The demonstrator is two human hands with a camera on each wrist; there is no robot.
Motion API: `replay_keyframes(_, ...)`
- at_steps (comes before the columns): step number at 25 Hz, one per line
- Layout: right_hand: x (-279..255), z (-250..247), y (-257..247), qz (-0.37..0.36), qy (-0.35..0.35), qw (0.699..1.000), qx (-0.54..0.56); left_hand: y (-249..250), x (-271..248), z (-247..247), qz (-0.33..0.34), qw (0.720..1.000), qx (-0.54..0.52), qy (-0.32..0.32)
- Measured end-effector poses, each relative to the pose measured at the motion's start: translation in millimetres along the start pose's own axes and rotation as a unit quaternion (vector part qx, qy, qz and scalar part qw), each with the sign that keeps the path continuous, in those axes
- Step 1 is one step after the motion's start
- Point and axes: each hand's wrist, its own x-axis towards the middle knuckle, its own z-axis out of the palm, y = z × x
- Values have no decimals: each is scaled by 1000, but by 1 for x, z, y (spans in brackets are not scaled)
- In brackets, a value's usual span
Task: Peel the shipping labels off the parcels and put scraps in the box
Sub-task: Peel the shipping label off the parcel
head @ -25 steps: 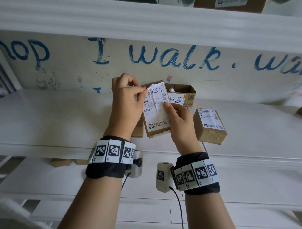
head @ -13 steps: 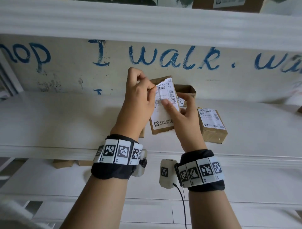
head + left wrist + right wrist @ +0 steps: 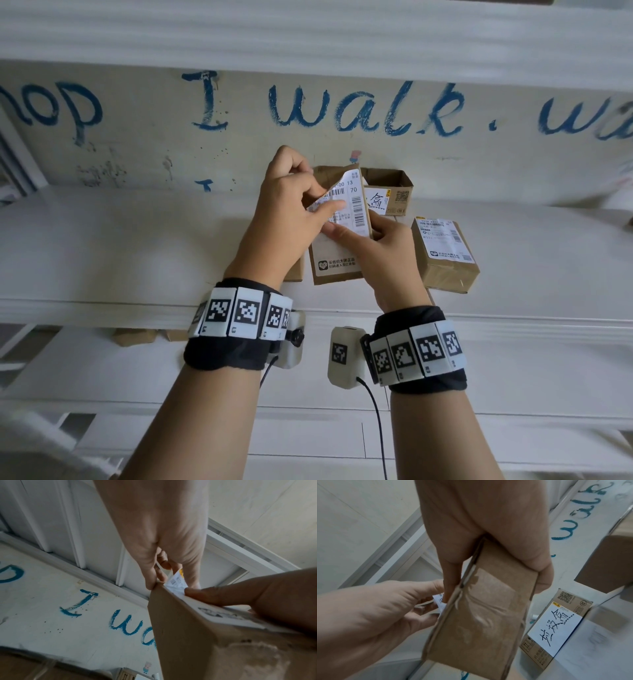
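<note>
A brown cardboard parcel is held upright above the white shelf. My right hand grips it, thumb pressed on its front and fingers behind. A white shipping label covers its face; the top left corner is lifted off the cardboard. My left hand pinches that loose corner between thumb and fingers. Behind the parcel stands a small open cardboard box with a white handwritten sticker. A second labelled parcel lies to the right on the shelf.
The white shelf runs left and right, with a back wall lettered in blue. Another shelf overhangs above. Small brown boxes sit on a lower level at the left.
The left hand has peeled the label's top left corner down and away from the parcel, baring cardboard at the top. The parcel has shifted slightly right and up.
</note>
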Motion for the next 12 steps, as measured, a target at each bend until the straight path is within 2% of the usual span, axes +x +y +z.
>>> replay_keyframes(7,-3,-3,-2,20,-16,999,37,-4,-4,0,36,998,-52,5)
replay_keyframes(12,-4,-7,-5,39,-25,997,54,-6,-9,2,12,995,-103,12)
